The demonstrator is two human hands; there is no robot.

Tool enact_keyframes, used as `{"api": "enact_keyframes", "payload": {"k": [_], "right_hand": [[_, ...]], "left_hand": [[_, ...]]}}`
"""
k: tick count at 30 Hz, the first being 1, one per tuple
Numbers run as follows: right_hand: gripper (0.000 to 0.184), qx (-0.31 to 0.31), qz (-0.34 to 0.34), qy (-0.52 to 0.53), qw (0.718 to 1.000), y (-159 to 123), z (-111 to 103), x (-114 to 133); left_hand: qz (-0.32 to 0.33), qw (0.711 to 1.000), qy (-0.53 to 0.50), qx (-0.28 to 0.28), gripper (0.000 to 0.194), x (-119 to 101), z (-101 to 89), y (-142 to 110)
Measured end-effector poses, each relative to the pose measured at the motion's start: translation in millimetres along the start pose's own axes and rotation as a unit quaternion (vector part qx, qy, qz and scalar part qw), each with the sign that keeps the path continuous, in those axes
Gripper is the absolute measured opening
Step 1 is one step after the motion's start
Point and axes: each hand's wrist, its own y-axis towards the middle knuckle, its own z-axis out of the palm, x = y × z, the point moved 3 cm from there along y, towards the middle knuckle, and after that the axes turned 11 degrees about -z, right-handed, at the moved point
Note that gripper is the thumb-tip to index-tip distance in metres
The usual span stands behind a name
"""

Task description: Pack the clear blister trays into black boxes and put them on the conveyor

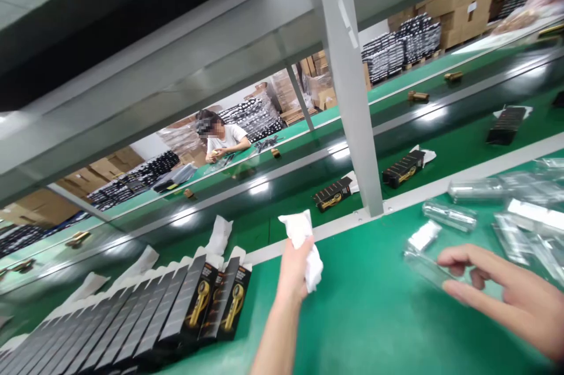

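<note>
My left hand (294,266) is closed around a bundle wrapped in thin white material (304,237); whatever is inside stays hidden. On the right, the finger and thumb of my right hand (493,290) are at the two sides of a clear plastic tube (427,266), which has a white patch on its far end. Several more clear plastic tubes (449,215) lie beyond and right of this hand, some overlapping. To the left of my left hand, a long row of black boxes (176,304) with gold pictures stands with white flaps up.
A grey post (352,99) rises from the bench's metal edge. Beyond it, a green conveyor (268,219) carries black boxes (332,193) with white wrapping sticking out. Gold-coloured parts (418,96) lie farther back. Another person (227,137) works across the line.
</note>
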Motion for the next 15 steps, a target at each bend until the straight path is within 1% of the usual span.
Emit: {"api": "enact_keyframes", "payload": {"k": [2, 4, 5, 7, 9, 10, 12, 13, 15], "right_hand": [[0.037, 0.037, 0.006, 0.023, 0.999, 9, 9, 17], [0.037, 0.036, -0.009, 0.026, 0.999, 16, 21, 36], [0.036, 0.029, -0.029, 0.021, 0.999, 19, 28, 47], [0.03, 0.02, -0.09, 0.002, 0.996, 19, 45, 66], [0.025, 0.017, -0.148, -0.022, 0.989, 14, 61, 79], [0.024, 0.015, -0.168, -0.034, 0.985, 11, 68, 82], [0.025, 0.006, -0.183, -0.05, 0.982, 3, 75, 83], [0.025, 0.0, -0.184, -0.057, 0.981, 0, 76, 81], [0.021, -0.009, -0.192, -0.07, 0.979, -6, 73, 76]], "left_hand": [[-0.021, 0.999, -0.042, 0.012, 0.052, 21, 15.1, -31], [-0.043, 0.994, -0.094, 0.047, 0.064, 37, 35.8, -58], [-0.053, 0.987, -0.13, 0.075, 0.067, 43, 47.1, -70], [-0.072, 0.966, -0.206, 0.141, 0.068, 49, 68.3, -91], [-0.084, 0.941, -0.264, 0.196, 0.066, 51, 83.9, -108], [-0.086, 0.933, -0.279, 0.211, 0.066, 52, 88.9, -115], [-0.078, 0.925, -0.3, 0.221, 0.061, 54, 93.7, -125], [-0.069, 0.926, -0.302, 0.216, 0.057, 54, 94.0, -128], [-0.05, 0.938, -0.279, 0.2, 0.048, 56, 92.4, -131]]}}
